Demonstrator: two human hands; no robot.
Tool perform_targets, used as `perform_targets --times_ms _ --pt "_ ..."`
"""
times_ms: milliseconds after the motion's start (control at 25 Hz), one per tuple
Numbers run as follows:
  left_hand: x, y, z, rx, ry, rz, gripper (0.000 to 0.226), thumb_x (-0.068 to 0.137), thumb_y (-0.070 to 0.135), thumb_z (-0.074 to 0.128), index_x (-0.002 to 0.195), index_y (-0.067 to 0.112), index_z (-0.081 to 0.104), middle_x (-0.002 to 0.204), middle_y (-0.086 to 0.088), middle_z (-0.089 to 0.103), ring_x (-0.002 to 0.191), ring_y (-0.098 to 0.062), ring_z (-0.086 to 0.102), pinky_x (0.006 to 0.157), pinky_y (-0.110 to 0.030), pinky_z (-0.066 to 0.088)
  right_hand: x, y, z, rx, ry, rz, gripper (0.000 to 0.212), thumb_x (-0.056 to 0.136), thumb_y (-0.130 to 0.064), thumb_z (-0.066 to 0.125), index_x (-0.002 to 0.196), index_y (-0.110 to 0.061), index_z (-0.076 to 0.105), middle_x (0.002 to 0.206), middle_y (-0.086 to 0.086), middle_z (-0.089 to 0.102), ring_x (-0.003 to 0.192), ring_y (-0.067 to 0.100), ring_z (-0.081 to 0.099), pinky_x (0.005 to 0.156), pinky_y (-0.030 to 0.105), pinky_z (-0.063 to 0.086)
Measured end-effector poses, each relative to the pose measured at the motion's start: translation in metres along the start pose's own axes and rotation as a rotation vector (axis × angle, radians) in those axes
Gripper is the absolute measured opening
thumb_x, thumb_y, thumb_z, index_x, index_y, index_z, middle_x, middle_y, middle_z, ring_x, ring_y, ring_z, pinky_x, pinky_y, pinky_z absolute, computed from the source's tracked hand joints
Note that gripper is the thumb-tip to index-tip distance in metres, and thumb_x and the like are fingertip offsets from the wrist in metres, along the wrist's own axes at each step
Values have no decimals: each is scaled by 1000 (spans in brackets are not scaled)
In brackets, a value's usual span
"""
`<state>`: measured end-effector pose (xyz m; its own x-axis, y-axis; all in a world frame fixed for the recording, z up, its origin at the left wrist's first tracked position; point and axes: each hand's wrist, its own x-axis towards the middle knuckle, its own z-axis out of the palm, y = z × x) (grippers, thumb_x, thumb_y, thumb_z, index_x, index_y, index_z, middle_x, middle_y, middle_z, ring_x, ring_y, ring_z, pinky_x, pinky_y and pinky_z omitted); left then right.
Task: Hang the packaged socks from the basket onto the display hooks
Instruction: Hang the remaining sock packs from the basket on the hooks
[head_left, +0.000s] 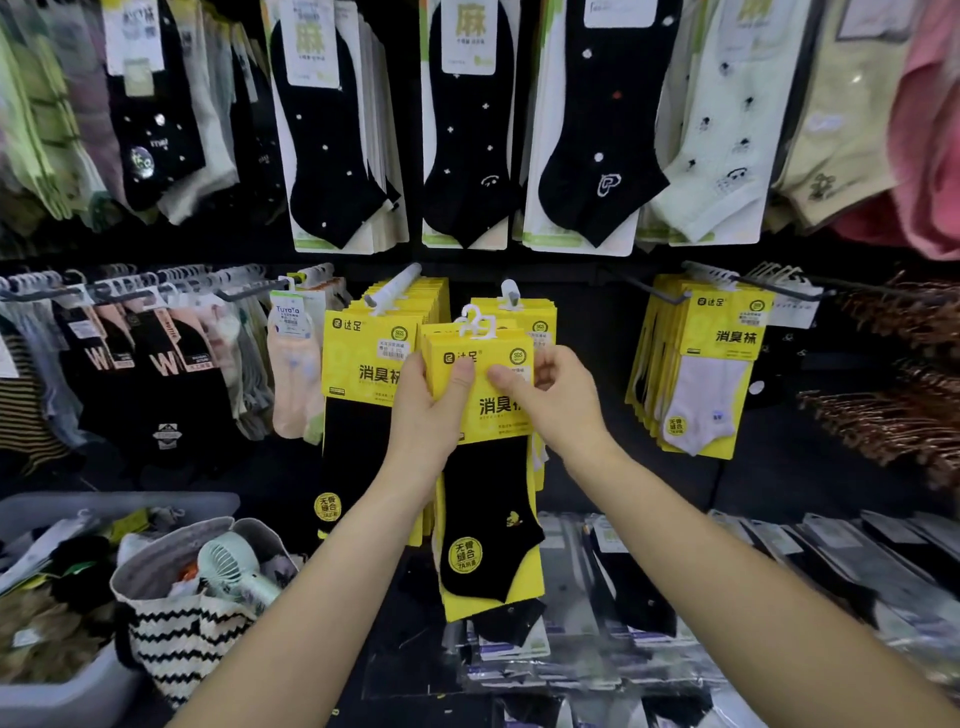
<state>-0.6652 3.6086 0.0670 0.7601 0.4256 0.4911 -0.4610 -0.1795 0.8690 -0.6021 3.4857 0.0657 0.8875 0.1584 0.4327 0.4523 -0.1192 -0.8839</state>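
Currently the sock packs (485, 410), a small bundle of two or three with yellow card headers, are held up at mid-scene, just in front of the yellow packs already on the display hook (510, 292).

Hands: the left hand (428, 415) grips the left edge of the header card, thumb laid across its printed face. The right hand (558, 402) pinches the upper right of the card, thumb on the front and fingers behind. Neither hand is free.

Handling, assessed: the load is light. The card is fairly stiff but would crease if squeezed, and the black sock below it is soft and gives no support. The smooth cards may slide against each other within the bundle. The white hanger loops (475, 318) at the top are thin plastic and look likely to twist or snap if forced. The best hold is on the header card, just under the loops, as both hands have it.

Orientation: the long axis is vertical, with loops uppermost and the sock toe at the bottom, turned toward the right. The printed face is to the near side and the loop openings sit just below the hook tip.

A grey bin (62, 696) of loose stock stands at near left.
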Motion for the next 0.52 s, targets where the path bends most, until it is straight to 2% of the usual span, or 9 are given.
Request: perform_targets --times_ms 80,160,280,360,440,520 --pt "-1 -3 3 -20 -29 -36 18 94 30 52 111 26 51 107 11 62 100 -4 60 80 -21 52 0 2 -7 75 33 5 22 76 -34 74 87 -26 56 91 -4 69 86 13 66 73 30 55" --pt "0 -6 1 2 -24 -39 19 97 27 47 115 22 51 110 7 60 103 -7 58 84 -24 49 0 6 -16 106 39 10 17 81 -28 70 86 -27 54 85 -5 71 80 8 69 65 23 55" --pt "1 -9 -6 43 40 10 9 98 22 45 99 26 52 96 12 58 91 -6 56 75 -21 47 3 9 -20 129 50 42 14 87 -23 64 87 -29 52 84 -4 70 75 6 68 60 21 54" --pt "3 -8 -13 38 71 32 13 98 22 45 94 33 52 94 13 59 86 -1 59 71 -19 50 11 7 -22 153 113 67 13 90 -21 61 87 -30 51 88 -3 69 77 6 66 59 20 52" --pt "5 -5 -22 36 103 61 14 98 22 45 94 34 52 94 14 61 83 5 61 67 -16 52 24 4 -23 170 177 78 12 91 -21 59 89 -29 51 91 1 68 80 10 66 63 25 54" --pt "8 -3 -31 47 131 93 12 98 23 46 94 33 52 95 13 61 89 -2 62 73 -23 53 36 0 -21 149 196 75 12 91 -21 59 89 -28 50 95 4 67 87 17 66 74 36 57"
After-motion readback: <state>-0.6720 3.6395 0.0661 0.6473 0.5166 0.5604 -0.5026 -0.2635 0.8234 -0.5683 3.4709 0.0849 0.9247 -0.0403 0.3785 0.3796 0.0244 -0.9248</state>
